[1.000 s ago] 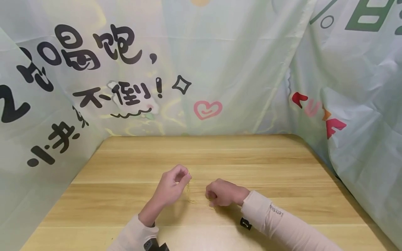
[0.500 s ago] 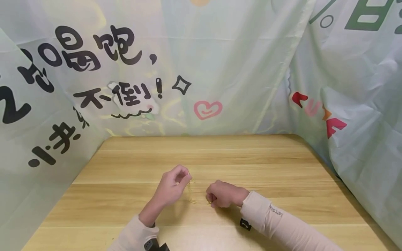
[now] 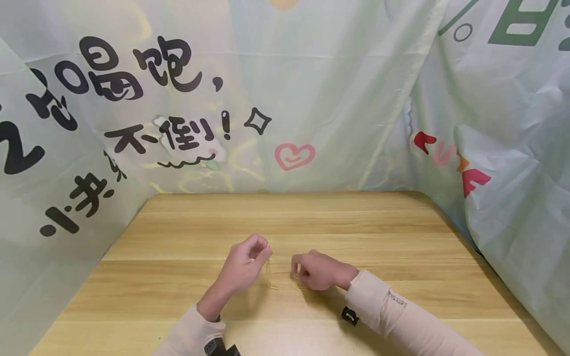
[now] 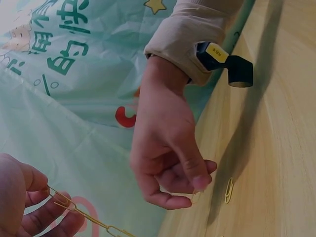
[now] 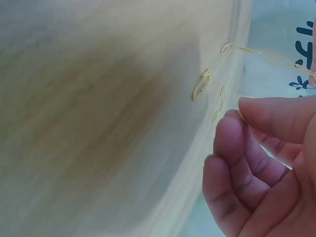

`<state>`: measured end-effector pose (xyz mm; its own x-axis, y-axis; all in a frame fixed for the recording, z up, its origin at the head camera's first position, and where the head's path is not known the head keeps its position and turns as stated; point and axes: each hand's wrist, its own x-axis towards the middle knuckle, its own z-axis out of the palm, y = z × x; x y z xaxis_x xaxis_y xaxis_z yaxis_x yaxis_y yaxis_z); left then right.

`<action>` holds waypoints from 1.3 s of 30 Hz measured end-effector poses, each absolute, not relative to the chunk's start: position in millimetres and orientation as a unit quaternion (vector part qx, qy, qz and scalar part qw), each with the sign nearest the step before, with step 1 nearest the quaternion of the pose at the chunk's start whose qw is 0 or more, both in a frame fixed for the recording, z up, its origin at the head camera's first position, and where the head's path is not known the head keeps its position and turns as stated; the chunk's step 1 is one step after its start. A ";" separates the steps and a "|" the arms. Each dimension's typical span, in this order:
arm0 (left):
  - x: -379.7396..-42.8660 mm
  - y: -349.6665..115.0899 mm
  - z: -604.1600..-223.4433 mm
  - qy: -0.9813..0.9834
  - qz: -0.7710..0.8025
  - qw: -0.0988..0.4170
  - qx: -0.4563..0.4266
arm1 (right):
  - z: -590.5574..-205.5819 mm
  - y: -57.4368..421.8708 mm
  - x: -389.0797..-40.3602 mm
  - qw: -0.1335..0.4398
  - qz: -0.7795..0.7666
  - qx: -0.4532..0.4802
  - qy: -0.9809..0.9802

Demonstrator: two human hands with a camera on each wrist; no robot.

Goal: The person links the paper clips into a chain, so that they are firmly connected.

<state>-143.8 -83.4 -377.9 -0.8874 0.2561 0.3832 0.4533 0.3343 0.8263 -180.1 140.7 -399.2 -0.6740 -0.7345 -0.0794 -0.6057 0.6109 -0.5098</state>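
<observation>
My left hand (image 3: pixel 242 262) pinches the top of a hanging chain of yellow paper clips (image 3: pixel 268 272). The chain's linked clips (image 4: pixel 89 216) show by the left fingers in the left wrist view, and its lower end reaches down to the tabletop. To the right, my right hand (image 3: pixel 320 270) holds a single paper clip (image 4: pixel 195 197) between thumb and fingertip, mostly covered by the fingers in the right wrist view. Below that hand a loose paper clip (image 4: pixel 229 190) lies on the wooden table (image 3: pixel 285 212). The held clip and the chain are apart.
Several small clips lie near one another in the right wrist view, one loose clip (image 5: pixel 201 85) being closest. Printed cloth (image 3: pixel 338 123) hangs behind the table and along both sides. Black wrist cameras (image 3: pixel 350 315) sit under the sleeves.
My right hand has picked up a paper clip from the table and risen slightly, its fingers turning a little. The left hand and its chain have hardly moved.
</observation>
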 end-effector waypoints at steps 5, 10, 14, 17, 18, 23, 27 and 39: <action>-144.4 -83.6 -378.9 -0.811 -0.534 0.089 -0.222 | -399.8 141.9 -182.3 0.118 -0.248 -0.394 0.877; -145.4 -83.4 -379.5 -0.814 -0.531 0.091 -0.218 | -396.2 141.7 -184.0 0.108 -0.266 -0.401 0.870; -146.8 -82.8 -378.6 -0.815 -0.528 0.094 -0.217 | -391.7 141.2 -185.6 0.102 -0.272 -0.400 0.869; -146.7 -82.4 -378.6 -0.817 -0.525 0.095 -0.217 | -389.5 140.8 -185.5 0.102 -0.285 -0.401 0.865; -146.3 -82.5 -378.9 -0.818 -0.525 0.093 -0.215 | -389.1 140.8 -185.2 0.104 -0.290 -0.403 0.862; -144.7 -83.2 -381.1 -0.822 -0.519 0.092 -0.214 | -387.0 140.7 -183.9 0.097 -0.315 -0.415 0.848; -144.9 -82.9 -382.0 -0.820 -0.518 0.097 -0.222 | -384.5 141.1 -184.8 0.056 -0.327 -0.414 0.848; -145.7 -82.5 -381.9 -0.827 -0.513 0.090 -0.211 | -380.9 139.5 -186.3 0.001 -0.408 -0.401 0.820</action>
<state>-145.7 -82.5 -381.9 -0.8944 0.2570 0.3660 0.4421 0.3854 0.8099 -186.3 139.5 -380.9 -0.6788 -0.6586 0.3247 -0.6564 0.3460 -0.6704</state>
